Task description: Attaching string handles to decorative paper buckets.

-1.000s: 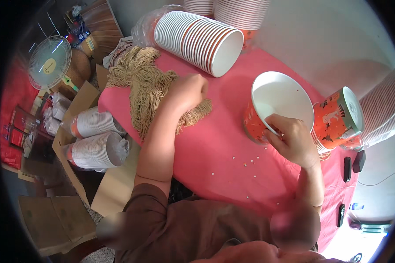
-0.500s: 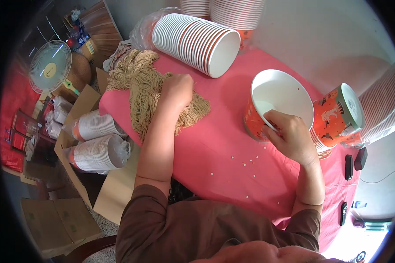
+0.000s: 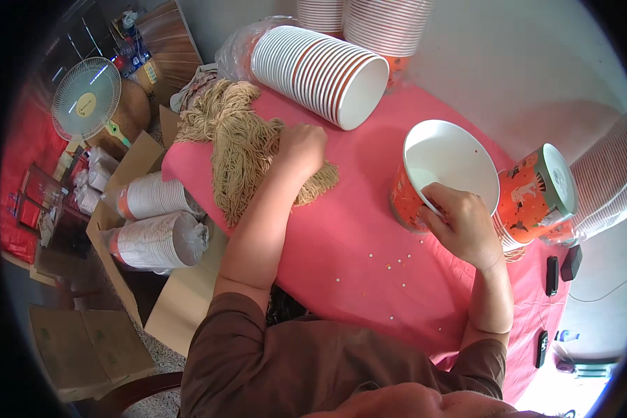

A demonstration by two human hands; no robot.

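My right hand [image 3: 463, 226] pinches the near rim of a large paper bucket [image 3: 460, 157], white inside with an orange printed outside, standing tilted on the table. My left hand [image 3: 303, 150] is closed in a fist over the right part of a spread heap of tan cords [image 3: 247, 164]. Its fingertips are turned down, so what they hold, if anything, is hidden. Just right of the bucket, an upside-down orange bucket with a green band [image 3: 533, 195] sits over white rims, with bits of tan cord beneath.
A nested stack of buckets [image 3: 317, 73] lies on the pink-covered table [image 3: 341, 244], with more stacks behind and a wrapped one [image 3: 606, 181] at right. Small pale specks dot the cloth. Left of the table, an open carton [image 3: 181, 299] holds wrapped stacks; a fan [image 3: 87, 101] stands beyond.
My left hand has slid a little to the right across the cords. My right hand keeps its grip on the bucket's rim. The whole view has shifted slightly.
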